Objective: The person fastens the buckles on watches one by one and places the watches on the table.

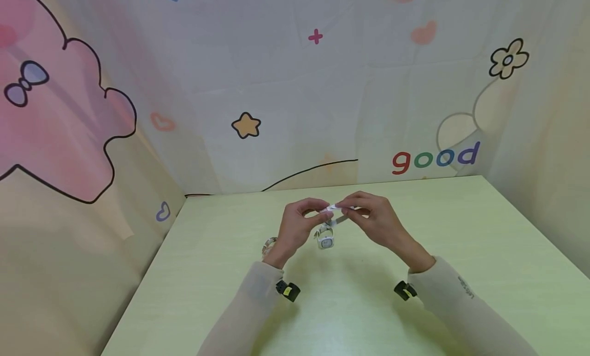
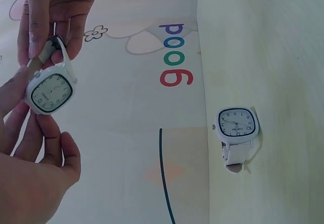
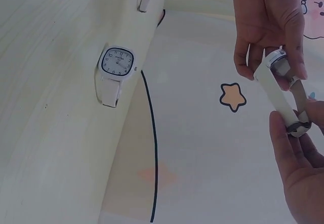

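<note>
Raised over the table, a white wristwatch (image 1: 333,208) with a squarish case is held between both hands. My left hand (image 1: 299,225) grips it by the case, whose dial (image 2: 50,93) faces the left wrist camera. The fingers of my right hand (image 1: 375,217) pinch the white strap (image 3: 277,97) near its buckle end, where the two strap halves come together in a loop. Fingers hide part of the buckle. A second white watch (image 2: 236,122), similar in shape, lies on the table below and just past the hands, dial up.
Another watch (image 1: 269,246), with a rose-gold case and a light strap in the right wrist view, lies on the table (image 1: 221,274) beside my left wrist. A printed curtain (image 1: 286,89) hangs along the table's back edge and sides.
</note>
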`<action>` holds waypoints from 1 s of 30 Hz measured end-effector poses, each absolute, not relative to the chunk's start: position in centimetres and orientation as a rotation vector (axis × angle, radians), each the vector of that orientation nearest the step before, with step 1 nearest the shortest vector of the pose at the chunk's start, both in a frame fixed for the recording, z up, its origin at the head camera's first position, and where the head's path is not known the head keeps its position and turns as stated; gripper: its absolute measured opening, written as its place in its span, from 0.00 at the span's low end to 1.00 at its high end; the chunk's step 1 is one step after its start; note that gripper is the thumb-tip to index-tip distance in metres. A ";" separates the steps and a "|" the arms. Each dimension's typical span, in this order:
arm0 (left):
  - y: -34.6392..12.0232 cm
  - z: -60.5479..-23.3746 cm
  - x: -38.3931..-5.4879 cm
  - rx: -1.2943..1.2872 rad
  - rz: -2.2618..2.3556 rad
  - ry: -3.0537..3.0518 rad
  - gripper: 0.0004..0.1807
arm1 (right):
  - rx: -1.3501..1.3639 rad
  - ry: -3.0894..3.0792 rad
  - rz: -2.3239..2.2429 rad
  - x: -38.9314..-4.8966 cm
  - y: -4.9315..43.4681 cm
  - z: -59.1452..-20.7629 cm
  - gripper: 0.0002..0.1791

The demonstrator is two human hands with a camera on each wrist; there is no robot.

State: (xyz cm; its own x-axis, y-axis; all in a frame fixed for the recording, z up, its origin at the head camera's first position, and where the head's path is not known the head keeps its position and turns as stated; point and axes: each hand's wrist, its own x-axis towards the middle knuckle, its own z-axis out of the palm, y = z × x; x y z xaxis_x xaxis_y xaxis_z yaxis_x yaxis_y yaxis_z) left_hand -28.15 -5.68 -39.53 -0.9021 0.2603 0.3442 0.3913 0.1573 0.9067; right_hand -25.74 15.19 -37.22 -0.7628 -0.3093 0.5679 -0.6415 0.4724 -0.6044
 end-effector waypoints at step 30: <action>-4.9 -39.6 -27.9 -0.640 -1.898 -2.267 0.14 | 0.837 -2.303 1.136 -25.7 14.9 -37.4 0.11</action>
State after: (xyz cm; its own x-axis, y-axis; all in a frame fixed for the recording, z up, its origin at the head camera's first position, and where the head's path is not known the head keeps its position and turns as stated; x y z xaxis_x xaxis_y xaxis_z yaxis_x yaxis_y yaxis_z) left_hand -27.94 -4.92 -39.55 -0.9039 0.2433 0.3518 0.3892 0.1261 0.9125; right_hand -25.70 14.90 -37.36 -0.7213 -0.3239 0.6122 -0.6829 0.4801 -0.5506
